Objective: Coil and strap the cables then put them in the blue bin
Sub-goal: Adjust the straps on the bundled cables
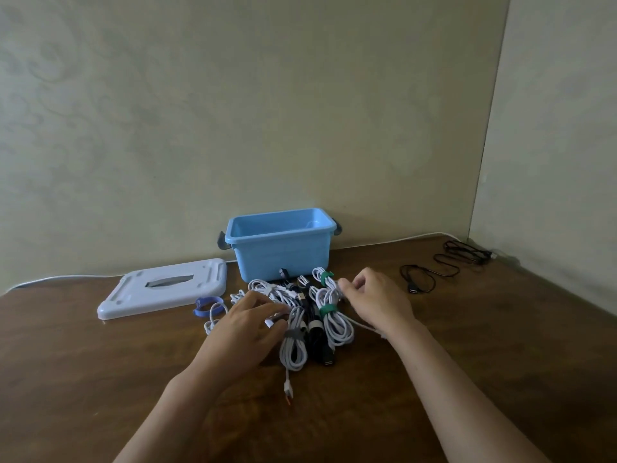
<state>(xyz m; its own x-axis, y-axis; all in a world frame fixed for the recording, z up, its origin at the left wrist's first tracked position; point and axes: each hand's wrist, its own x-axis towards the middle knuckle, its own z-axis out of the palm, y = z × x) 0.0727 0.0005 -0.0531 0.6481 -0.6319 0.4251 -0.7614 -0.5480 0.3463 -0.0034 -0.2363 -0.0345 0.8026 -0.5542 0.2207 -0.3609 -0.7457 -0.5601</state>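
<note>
A pile of coiled cables (300,315), white and black, lies on the brown table in front of the blue bin (283,252), which stands open by the wall. Some coils carry green straps (327,310) and one a grey strap (293,334). My left hand (247,325) rests on the left side of the pile, fingers curled over a white cable end. My right hand (377,300) sits at the pile's right edge, its fingers pinching a white cable that trails under the wrist. A blue strap (207,304) lies left of the pile.
The bin's pale lid (160,289) lies flat at the left. Loose black cables (444,265) sprawl at the back right near the wall corner. A white cord runs along the table's back edge.
</note>
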